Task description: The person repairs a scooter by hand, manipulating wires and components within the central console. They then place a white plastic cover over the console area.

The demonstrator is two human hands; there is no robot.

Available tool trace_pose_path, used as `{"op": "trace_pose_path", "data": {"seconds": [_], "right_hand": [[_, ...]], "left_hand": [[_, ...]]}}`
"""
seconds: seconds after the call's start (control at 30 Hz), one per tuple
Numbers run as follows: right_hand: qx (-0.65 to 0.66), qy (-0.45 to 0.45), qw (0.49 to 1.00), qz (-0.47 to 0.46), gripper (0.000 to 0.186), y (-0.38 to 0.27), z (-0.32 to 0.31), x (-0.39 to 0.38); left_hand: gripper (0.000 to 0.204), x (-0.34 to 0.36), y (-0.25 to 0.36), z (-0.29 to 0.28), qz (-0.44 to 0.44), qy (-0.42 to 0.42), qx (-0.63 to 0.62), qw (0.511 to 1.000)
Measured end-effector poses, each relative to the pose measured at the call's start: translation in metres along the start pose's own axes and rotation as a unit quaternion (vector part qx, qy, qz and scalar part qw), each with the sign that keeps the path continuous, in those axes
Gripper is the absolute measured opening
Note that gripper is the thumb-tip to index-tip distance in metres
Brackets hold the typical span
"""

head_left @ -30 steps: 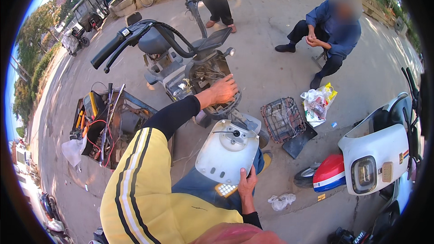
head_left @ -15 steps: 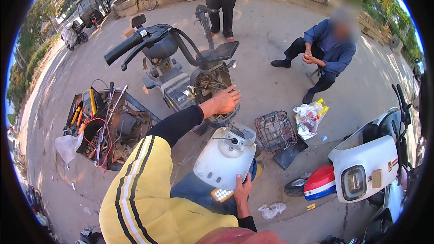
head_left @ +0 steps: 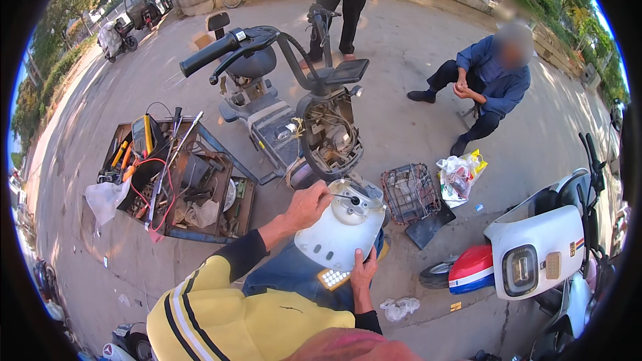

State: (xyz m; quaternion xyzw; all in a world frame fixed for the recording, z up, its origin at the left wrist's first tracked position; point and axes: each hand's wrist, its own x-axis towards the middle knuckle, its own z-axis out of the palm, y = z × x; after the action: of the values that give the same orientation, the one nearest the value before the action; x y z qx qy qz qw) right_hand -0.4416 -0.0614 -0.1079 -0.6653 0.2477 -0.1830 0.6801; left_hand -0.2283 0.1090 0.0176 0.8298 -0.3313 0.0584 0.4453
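Landmark: the white scooter panel (head_left: 338,234), resting on the person's lap at the centre, its rounded face up.

Far left of the panel, a tool tray (head_left: 175,180) lies on the pavement, filled with cables, screwdrivers and metal parts; a crumpled plastic bag (head_left: 103,200) lies just beside its left edge.

Immediately left of the panel, the left hand (head_left: 306,206) rests at the panel's upper left edge, fingers curled together around a thin dark tool (head_left: 344,196) whose tip lies over the panel's round hub.

Behind the panel, a stripped scooter frame (head_left: 301,120) stands upright, handlebar pointing left, wiring exposed.

At the panel's lower edge, the right hand (head_left: 363,274) grips it from below, fingers pressed against the panel's underside and thumb on its rim, beside a small orange reflector (head_left: 332,278).

Just right of the panel, a wire basket (head_left: 409,192) sits on the pavement; beyond it lies a bag of packets (head_left: 460,175). Behind these, a person in blue (head_left: 485,87) sits well apart. Far right stands a white scooter (head_left: 542,254).
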Motion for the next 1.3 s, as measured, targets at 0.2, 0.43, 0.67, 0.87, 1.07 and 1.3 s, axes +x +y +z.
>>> {"op": "trace_pose_path", "data": {"seconds": [0.2,0.43,0.67,0.87,1.07,1.3], "right_hand": [[-0.027,0.001,0.999,-0.032,0.054,0.008,0.003,0.004],[-0.065,0.023,0.996,-0.059,0.048,0.002,0.007,0.004],[-0.077,0.025,0.995,-0.05,0.048,0.0,0.008,0.003],[-0.083,0.017,0.995,-0.049,0.05,-0.001,0.008,0.004],[-0.079,0.025,0.995,-0.056,0.056,0.003,0.012,0.007],[-0.051,0.027,0.996,-0.069,0.057,0.005,0.016,0.014]], "left_hand": [[0.02,-0.096,-0.014,0.011,-0.193,0.084,-0.09,0.973],[0.031,-0.104,-0.032,0.009,-0.252,0.122,-0.202,0.938],[0.063,-0.099,-0.039,0.021,-0.327,-0.05,-0.148,0.932],[0.053,-0.114,-0.07,0.042,-0.309,-0.002,-0.128,0.942],[0.05,-0.115,-0.081,0.051,-0.286,0.032,-0.145,0.947],[0.054,-0.104,-0.072,0.042,-0.297,0.018,-0.137,0.945]]}}
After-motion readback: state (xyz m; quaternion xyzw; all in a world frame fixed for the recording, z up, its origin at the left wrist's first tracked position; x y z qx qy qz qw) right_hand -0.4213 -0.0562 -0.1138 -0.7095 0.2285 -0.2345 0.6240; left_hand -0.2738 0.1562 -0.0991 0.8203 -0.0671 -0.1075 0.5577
